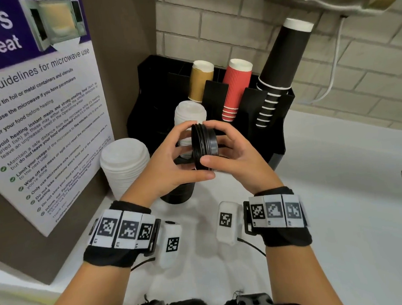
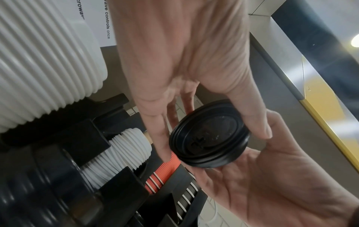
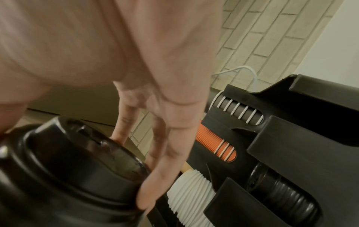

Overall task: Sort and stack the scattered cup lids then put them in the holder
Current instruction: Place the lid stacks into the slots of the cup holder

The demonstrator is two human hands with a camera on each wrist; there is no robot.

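Above white counter, both hands grip ridged black lids on edge.

Head view: looking down and forward from above both wrists, counter and holder ahead. Left wrist view: very near, along the left hand toward the black lids. Right wrist view: nearer yet, lids looming low left. Holder and lids shared by all three.

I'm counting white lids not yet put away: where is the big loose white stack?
In the head view, the white lid stack stands on the counter, left of both hands, between the microwave poster and the black holder.
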